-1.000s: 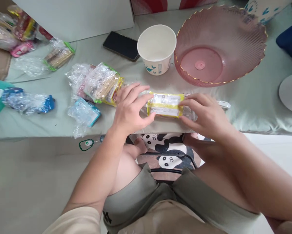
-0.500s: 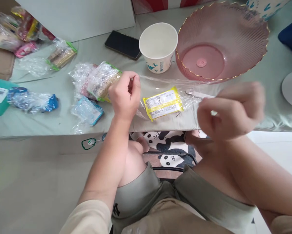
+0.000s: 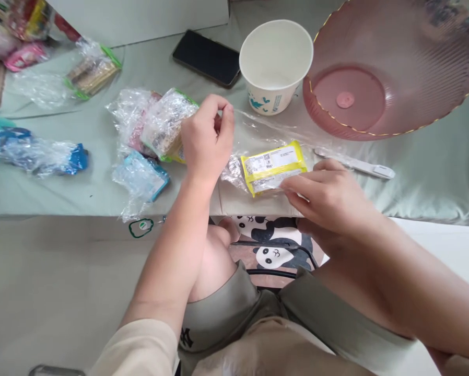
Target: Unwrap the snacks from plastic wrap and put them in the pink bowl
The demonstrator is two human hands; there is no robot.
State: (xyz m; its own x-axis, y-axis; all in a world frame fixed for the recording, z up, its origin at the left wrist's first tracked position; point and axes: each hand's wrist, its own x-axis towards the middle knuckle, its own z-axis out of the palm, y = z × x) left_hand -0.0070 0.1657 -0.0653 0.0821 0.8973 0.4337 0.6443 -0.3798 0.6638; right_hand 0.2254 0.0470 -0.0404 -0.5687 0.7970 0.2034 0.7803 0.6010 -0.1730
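My left hand [image 3: 209,138] is closed in a pinch on a sheet of clear plastic film [image 3: 269,122], which stretches to the right over the table. On the film lies a yellow-edged packet [image 3: 276,164] with a white printed label. My right hand [image 3: 332,193] is at the packet's lower right corner, thumb and fingers apart, fingertips touching its edge. Just beyond that hand is a slim white tool [image 3: 370,168], partly hidden by film and fingers. Film-wrapped packets [image 3: 166,125] lie beside my left hand, with a blue film-wrapped packet [image 3: 150,180] just below them.
A white paper tub [image 3: 276,68] and a ribbed pink bowl [image 3: 410,78] stand behind the packet. A black phone [image 3: 207,57] lies left of the tub. Further left are a green-edged wrapped packet [image 3: 93,73] and a blue wrapped bundle [image 3: 40,151]. The table's front edge runs before my knees.
My right hand has come down and left from a raised fist to the yellow-edged packet, its fingers opening out. My left hand keeps its pinch and has barely moved. The view has shifted slightly.
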